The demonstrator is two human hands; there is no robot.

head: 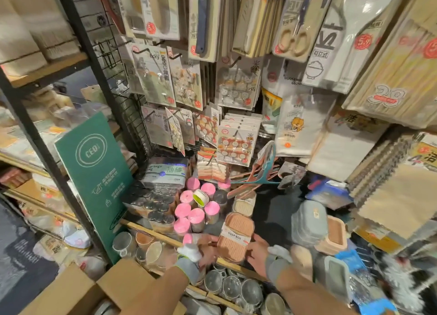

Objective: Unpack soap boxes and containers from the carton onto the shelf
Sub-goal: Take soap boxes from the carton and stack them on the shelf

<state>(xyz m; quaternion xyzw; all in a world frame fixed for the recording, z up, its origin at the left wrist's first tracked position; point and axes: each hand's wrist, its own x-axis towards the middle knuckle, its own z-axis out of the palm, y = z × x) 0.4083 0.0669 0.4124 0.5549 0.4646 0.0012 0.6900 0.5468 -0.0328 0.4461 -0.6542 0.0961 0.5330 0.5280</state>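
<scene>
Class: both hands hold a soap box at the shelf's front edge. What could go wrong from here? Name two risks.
1. The soap box, gripped by the left hand and right hand, hangs over the shelf's front edge; released there, it might drop onto the metal cups below.
2. The pink-lidded containers crowd close to the left hand; a nudge could topple them.

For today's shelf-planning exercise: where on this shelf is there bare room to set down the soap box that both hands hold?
One free patch: the dark bare shelf just right of the held soap box, bordered by the cream soap box behind and the grey containers on the right. The left is crowded with pink-lidded canisters; hangers lie at the back.
</scene>
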